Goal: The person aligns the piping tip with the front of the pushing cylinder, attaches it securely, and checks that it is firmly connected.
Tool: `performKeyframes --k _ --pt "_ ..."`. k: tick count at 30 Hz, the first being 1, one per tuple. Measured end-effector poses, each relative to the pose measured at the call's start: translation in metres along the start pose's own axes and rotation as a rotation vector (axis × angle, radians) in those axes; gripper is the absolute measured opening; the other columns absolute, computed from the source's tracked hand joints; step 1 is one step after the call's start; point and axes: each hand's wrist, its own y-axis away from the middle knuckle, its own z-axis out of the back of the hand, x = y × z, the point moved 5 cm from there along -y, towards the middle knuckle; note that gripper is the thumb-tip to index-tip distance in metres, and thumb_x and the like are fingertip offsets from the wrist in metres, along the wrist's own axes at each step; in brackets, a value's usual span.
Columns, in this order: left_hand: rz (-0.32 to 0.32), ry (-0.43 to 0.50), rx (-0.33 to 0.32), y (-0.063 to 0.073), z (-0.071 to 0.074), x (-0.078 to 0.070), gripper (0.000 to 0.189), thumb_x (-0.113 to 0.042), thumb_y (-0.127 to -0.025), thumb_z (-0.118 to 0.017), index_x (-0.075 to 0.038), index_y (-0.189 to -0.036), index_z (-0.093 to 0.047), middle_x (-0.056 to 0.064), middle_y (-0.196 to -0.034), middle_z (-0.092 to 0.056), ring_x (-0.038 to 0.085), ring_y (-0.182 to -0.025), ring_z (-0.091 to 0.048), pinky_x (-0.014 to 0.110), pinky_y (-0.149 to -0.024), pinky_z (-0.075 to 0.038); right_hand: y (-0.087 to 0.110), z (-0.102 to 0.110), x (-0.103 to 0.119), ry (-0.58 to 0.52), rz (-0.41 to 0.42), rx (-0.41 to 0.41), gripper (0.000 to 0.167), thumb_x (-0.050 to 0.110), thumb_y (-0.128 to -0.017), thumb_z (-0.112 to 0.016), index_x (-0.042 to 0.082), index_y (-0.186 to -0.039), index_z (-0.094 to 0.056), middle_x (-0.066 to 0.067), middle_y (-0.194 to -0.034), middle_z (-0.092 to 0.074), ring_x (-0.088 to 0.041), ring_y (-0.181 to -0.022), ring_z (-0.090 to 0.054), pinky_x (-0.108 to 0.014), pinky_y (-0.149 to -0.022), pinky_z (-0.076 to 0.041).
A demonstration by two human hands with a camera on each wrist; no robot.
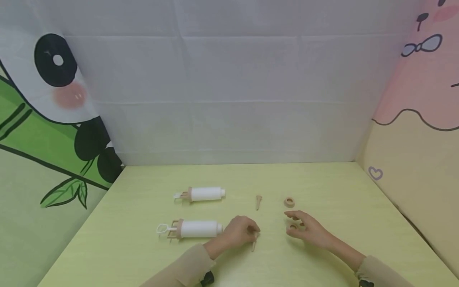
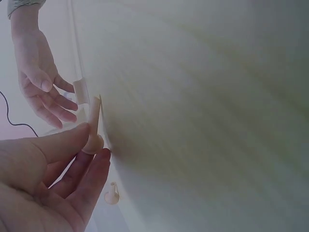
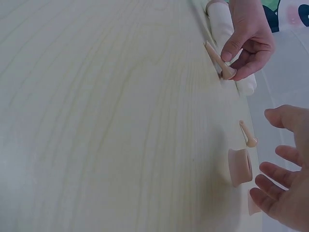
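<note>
My left hand (image 1: 239,232) pinches a beige tapered nozzle (image 1: 254,244) by its wide end, between thumb and fingertips. In the left wrist view that nozzle (image 2: 95,123) has its narrow end pointing away from the fingers. My right hand (image 1: 311,230) is spread beside a beige ring (image 1: 293,227), which shows between thumb and fingers. The right wrist view has this ring (image 3: 240,167) standing apart from the fingertips. Another ring (image 1: 289,202) lies just beyond the right hand. A second nozzle (image 1: 258,202) lies on the table farther back than the left hand.
Two white-barrelled, syringe-like tubes lie on their sides at the left: a front one (image 1: 199,229) beside the left hand, and a rear one (image 1: 206,193). Both have beige collars and handles at their left ends. A pale wood-grain table (image 1: 143,255) meets a white cloth (image 1: 236,131) behind.
</note>
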Motion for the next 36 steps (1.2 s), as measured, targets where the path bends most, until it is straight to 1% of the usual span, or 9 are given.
performKeyframes --k 2,6,11,14,20,24,29,36 --pt "0.003 0.013 -0.017 0.001 0.001 0.001 0.014 -0.004 -0.073 -0.072 -0.007 -0.086 -0.071 0.000 -0.085 -0.069 0.006 -0.078 -0.060 0.017 -0.071 -0.048 0.000 0.000 0.000 0.004 0.002 0.001 0.047 0.017 -0.087 -0.061 -0.006 -0.124 -0.045 -0.023 -0.124 -0.048 -0.040 -0.108 -0.046 -0.055 -0.085 -0.042" --pt "-0.014 0.016 -0.048 0.002 0.005 0.001 0.011 -0.002 -0.073 -0.071 -0.007 -0.083 -0.071 -0.001 -0.081 -0.069 0.006 -0.075 -0.060 0.017 -0.069 -0.048 0.001 0.000 -0.001 0.020 -0.006 -0.001 0.047 0.018 -0.087 -0.061 -0.005 -0.124 -0.045 -0.021 -0.125 -0.049 -0.038 -0.108 -0.047 -0.051 -0.084 -0.043" --pt "-0.024 -0.019 -0.098 0.005 0.012 -0.002 0.011 -0.001 -0.073 -0.071 -0.009 -0.080 -0.071 -0.002 -0.076 -0.068 0.004 -0.070 -0.060 0.016 -0.067 -0.048 0.001 0.000 -0.003 0.038 -0.036 -0.004 0.048 0.021 -0.086 -0.063 -0.004 -0.124 -0.047 -0.021 -0.124 -0.050 -0.036 -0.107 -0.048 -0.047 -0.084 -0.045" --pt "-0.027 -0.011 -0.116 0.007 0.019 -0.006 0.008 -0.003 -0.074 -0.071 -0.008 -0.081 -0.071 -0.003 -0.075 -0.068 0.002 -0.069 -0.059 0.015 -0.066 -0.048 0.001 0.000 -0.005 0.038 -0.055 -0.007 0.049 0.022 -0.085 -0.064 -0.004 -0.123 -0.048 -0.020 -0.123 -0.051 -0.035 -0.106 -0.049 -0.045 -0.083 -0.045" --pt "-0.071 0.020 -0.166 0.012 0.034 -0.012 0.008 -0.005 -0.078 -0.070 -0.005 -0.086 -0.071 0.000 -0.080 -0.069 0.006 -0.073 -0.063 0.015 -0.066 -0.049 0.001 0.000 -0.012 0.031 -0.066 -0.007 0.052 0.024 -0.082 -0.067 -0.004 -0.122 -0.049 -0.019 -0.121 -0.052 -0.034 -0.104 -0.050 -0.039 -0.082 -0.047" --pt "-0.088 0.044 -0.202 0.015 0.045 -0.014 0.009 -0.004 -0.078 -0.068 -0.004 -0.087 -0.071 0.002 -0.083 -0.070 0.010 -0.075 -0.065 0.015 -0.067 -0.050 0.001 -0.002 -0.015 0.023 -0.057 -0.014 0.051 0.023 -0.081 -0.069 -0.005 -0.119 -0.051 -0.018 -0.117 -0.055 -0.031 -0.100 -0.051 -0.032 -0.081 -0.048" --pt "-0.085 0.064 -0.236 0.018 0.054 -0.014 0.010 -0.002 -0.078 -0.068 -0.003 -0.088 -0.071 0.004 -0.084 -0.070 0.012 -0.076 -0.065 0.015 -0.067 -0.050 0.001 -0.003 -0.018 0.037 -0.046 -0.032 0.047 0.017 -0.079 -0.071 -0.006 -0.116 -0.053 -0.016 -0.109 -0.058 -0.027 -0.094 -0.054 -0.027 -0.077 -0.049" --pt "-0.081 0.104 -0.259 0.024 0.059 -0.010 0.011 -0.002 -0.079 -0.067 -0.004 -0.090 -0.071 0.005 -0.088 -0.069 0.014 -0.079 -0.065 0.016 -0.068 -0.051 -0.001 -0.005 -0.017 0.100 -0.016 -0.033 0.043 0.009 -0.075 -0.072 -0.006 -0.112 -0.055 -0.010 -0.101 -0.058 -0.019 -0.086 -0.054 -0.024 -0.074 -0.048"
